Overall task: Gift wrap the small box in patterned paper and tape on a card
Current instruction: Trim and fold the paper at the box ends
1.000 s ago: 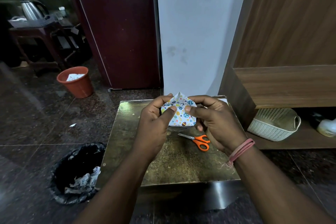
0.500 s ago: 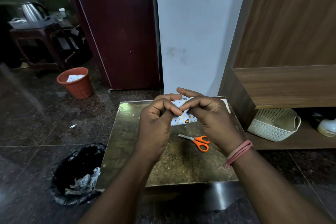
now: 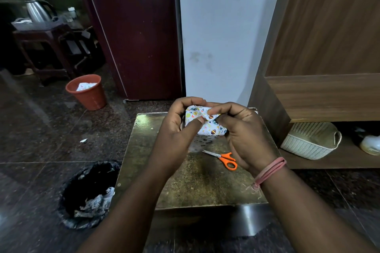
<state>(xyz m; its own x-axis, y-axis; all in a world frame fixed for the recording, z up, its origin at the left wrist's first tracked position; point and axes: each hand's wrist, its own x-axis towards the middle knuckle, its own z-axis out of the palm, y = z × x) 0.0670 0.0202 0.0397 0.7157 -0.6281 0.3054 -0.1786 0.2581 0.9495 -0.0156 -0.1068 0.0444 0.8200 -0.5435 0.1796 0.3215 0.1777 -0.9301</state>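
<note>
Nearest the bench (image 3: 197,187) edge lies bare golden surface; orange scissors (image 3: 224,157) rest beyond it. Farther, above the bench's back half, the left hand (image 3: 176,135) and right hand (image 3: 244,135), fingers curled, each pinch the patterned paper on the wrapped box (image 3: 205,124).

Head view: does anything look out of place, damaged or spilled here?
Little stands out. A small white scrap lies loose on the dark floor, left of the table. Both hands, left and right, hold the wrapped box; the scissors lie flat.
</note>
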